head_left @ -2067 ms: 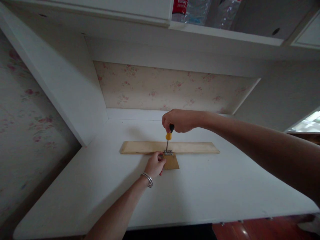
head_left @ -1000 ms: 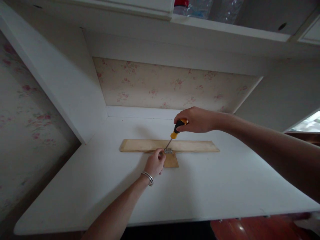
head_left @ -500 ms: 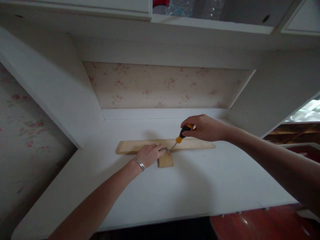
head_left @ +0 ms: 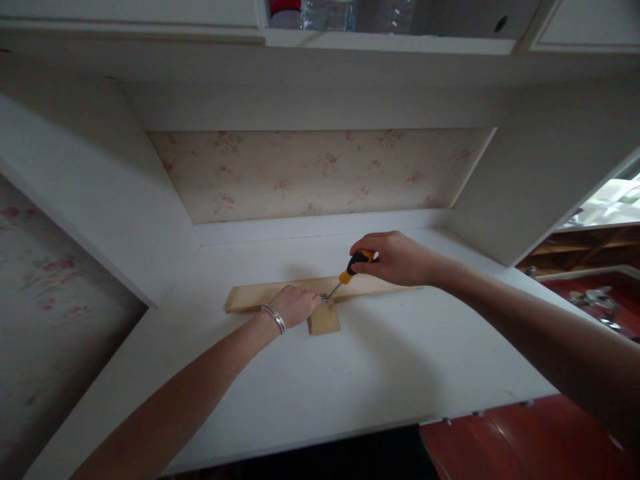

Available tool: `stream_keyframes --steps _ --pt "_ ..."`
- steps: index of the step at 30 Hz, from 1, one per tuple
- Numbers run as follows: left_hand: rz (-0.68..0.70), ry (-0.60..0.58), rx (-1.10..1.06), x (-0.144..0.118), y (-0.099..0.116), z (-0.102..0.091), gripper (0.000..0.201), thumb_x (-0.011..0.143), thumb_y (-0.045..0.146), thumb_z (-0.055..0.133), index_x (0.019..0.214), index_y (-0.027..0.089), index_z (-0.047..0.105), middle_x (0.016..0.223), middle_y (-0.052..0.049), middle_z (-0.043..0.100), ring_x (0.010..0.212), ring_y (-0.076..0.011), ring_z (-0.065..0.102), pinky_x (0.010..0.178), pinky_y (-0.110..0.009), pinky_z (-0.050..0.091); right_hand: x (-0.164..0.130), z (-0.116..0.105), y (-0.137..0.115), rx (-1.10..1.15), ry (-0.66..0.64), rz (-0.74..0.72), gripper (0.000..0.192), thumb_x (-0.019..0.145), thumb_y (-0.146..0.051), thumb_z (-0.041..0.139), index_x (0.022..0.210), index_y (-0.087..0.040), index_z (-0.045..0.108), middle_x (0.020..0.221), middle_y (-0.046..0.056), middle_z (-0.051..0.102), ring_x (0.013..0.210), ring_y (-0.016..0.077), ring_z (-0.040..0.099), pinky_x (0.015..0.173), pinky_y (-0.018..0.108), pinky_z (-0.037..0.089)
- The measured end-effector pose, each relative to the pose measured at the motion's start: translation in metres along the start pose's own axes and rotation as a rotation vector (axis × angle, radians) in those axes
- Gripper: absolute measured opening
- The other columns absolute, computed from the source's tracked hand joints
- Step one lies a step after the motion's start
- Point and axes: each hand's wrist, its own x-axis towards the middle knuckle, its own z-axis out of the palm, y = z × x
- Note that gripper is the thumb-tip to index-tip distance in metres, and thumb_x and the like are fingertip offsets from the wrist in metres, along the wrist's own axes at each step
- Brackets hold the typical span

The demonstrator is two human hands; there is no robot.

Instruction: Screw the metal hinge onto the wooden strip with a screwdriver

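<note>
My right hand is closed round the yellow and black handle of a screwdriver, which slants down to the left. Its tip meets a small metal bracket, where a long pale wooden board and a short wooden piece come together. The long board lies across the white desk top; the short piece sticks out from its near edge. My left hand, with a silver bracelet at the wrist, rests over the joint. Its fingertips press on the bracket and partly hide it. Any screw is too small to make out.
White side panels flank the white desk top. Overhead, an open cabinet shelf holds clear plastic bottles. Flowered wallpaper covers the back. A red surface lies below the desk's front edge at right.
The view has shifted and tilted a little, so the scene sits slightly further left. Both hands keep their places at the joint, the screwdriver's tip still on it.
</note>
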Motion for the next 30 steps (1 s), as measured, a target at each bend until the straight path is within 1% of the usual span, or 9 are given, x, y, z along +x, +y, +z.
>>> stream_keyframes --steps 7,9,11,12,14,16,19,25,30 --pt "-0.19 -0.055 -0.09 0.011 0.009 -0.002 0.044 0.096 0.035 0.029 0.086 0.018 0.069 0.084 -0.01 0.07 0.078 -0.0231 0.066 0.065 -0.033 0.046 0.005 0.004 -0.004 -0.006 -0.011 -0.05 0.024 0.081 -0.034 0.057 0.096 -0.019 0.067 0.085 0.002 0.067 0.071 0.0134 0.056 0.066 0.024 0.038" --pt "-0.245 -0.042 -0.103 0.011 0.012 -0.002 0.049 0.096 0.04 0.027 0.087 0.017 0.069 0.084 -0.01 0.07 0.079 -0.0245 0.066 0.065 -0.034 0.047 0.004 0.004 -0.004 -0.003 -0.011 -0.043 0.024 0.081 -0.034 0.057 0.097 -0.019 0.067 0.084 0.002 0.067 0.071 0.0135 0.056 0.066 0.024 0.038" --pt "-0.279 0.006 -0.126 0.01 0.013 -0.002 0.05 0.095 0.045 0.027 0.091 0.016 0.068 0.09 -0.01 0.07 0.081 -0.0245 0.066 0.066 -0.034 0.047 0.003 0.004 -0.002 -0.002 -0.011 -0.032 0.024 0.081 -0.035 0.057 0.096 -0.02 0.067 0.084 0.002 0.067 0.07 0.0132 0.056 0.065 0.024 0.038" --pt "-0.272 0.03 -0.143 0.008 0.013 -0.001 0.049 0.095 0.045 0.027 0.094 0.017 0.067 0.094 -0.009 0.069 0.082 -0.0237 0.065 0.068 -0.034 0.047 0.003 0.003 -0.001 -0.004 -0.009 -0.028 0.024 0.081 -0.035 0.057 0.096 -0.02 0.067 0.083 0.002 0.067 0.069 0.0131 0.056 0.065 0.024 0.038" --pt "-0.2 0.044 -0.184 0.003 0.009 0.0 0.041 0.095 0.041 0.03 0.102 0.02 0.064 0.102 -0.007 0.067 0.085 -0.0209 0.064 0.07 -0.031 0.047 0.002 0.002 0.002 -0.012 -0.002 -0.02 0.023 0.081 -0.035 0.057 0.096 -0.02 0.067 0.082 0.001 0.067 0.068 0.0129 0.056 0.064 0.024 0.038" --pt "-0.109 0.011 -0.214 -0.001 0.003 0.002 0.032 0.094 0.029 0.034 0.106 0.023 0.063 0.105 -0.005 0.065 0.087 -0.0182 0.063 0.072 -0.029 0.047 0.0 0.001 0.005 -0.024 0.01 -0.012 0.023 0.08 -0.035 0.057 0.095 -0.02 0.067 0.081 0.001 0.067 0.067 0.0128 0.056 0.063 0.024 0.038" --pt "-0.065 -0.043 -0.201 -0.005 -0.006 0.003 0.032 0.09 0.016 0.036 0.104 0.023 0.064 0.099 -0.004 0.065 0.087 -0.0172 0.063 0.074 -0.027 0.046 -0.002 0.0 0.007 -0.041 0.025 0.01 0.023 0.08 -0.035 0.058 0.095 -0.021 0.067 0.081 0.001 0.066 0.066 0.0127 0.055 0.062 0.024 0.038" --pt "-0.004 -0.013 -0.184 -0.004 -0.013 0.004 0.034 0.089 0.016 0.04 0.11 0.028 0.063 0.096 -0.003 0.066 0.086 -0.0164 0.062 0.074 -0.027 0.046 -0.008 0.0 0.009 -0.028 0.009 0.032 0.024 0.08 -0.037 0.057 0.096 -0.021 0.066 0.082 0.001 0.066 0.066 0.0133 0.056 0.062 0.025 0.038" --pt "0.022 -0.017 -0.153 -0.003 -0.014 0.004 0.028 0.09 0.017 0.041 0.098 0.025 0.066 0.091 -0.003 0.067 0.085 -0.0163 0.063 0.073 -0.027 0.046 -0.008 0.001 0.01 -0.044 0.017 0.012 0.024 0.081 -0.037 0.056 0.096 -0.021 0.066 0.083 0.002 0.067 0.067 0.0135 0.056 0.064 0.025 0.038"
